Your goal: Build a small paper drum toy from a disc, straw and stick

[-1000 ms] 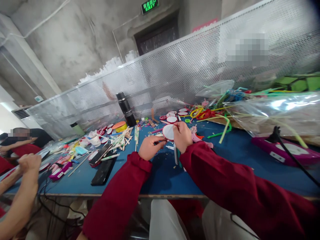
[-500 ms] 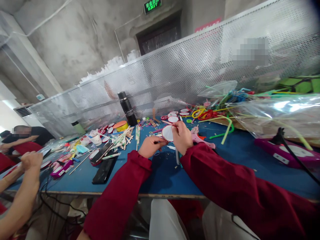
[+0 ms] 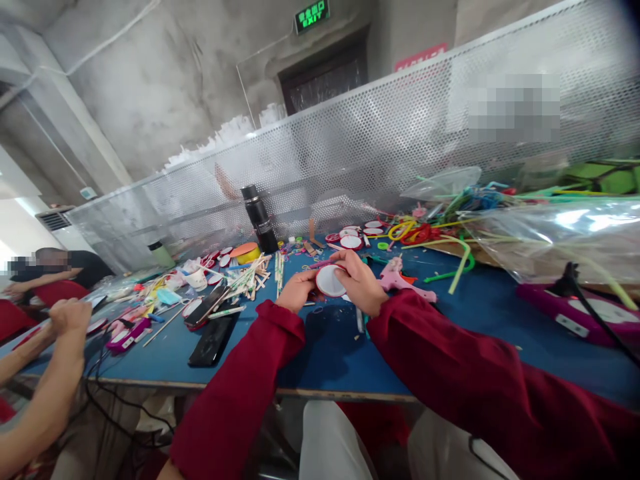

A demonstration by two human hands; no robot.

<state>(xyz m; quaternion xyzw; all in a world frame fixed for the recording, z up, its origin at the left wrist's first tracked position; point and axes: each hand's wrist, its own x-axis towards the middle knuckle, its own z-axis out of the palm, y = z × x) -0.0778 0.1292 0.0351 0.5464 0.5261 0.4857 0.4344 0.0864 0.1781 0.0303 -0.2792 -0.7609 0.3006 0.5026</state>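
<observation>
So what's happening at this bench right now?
A person in red sleeves holds a small round disc, white with a red rim, between the left hand and the right hand, just above the blue table. More such discs, wooden sticks, a black flask and a pink glue gun lie around. Another person's hand works at far left.

Disc between both hands above table; flask behind, phone left

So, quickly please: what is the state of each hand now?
Left hand: closed on the round white disc.
Right hand: closed on the same disc.
</observation>
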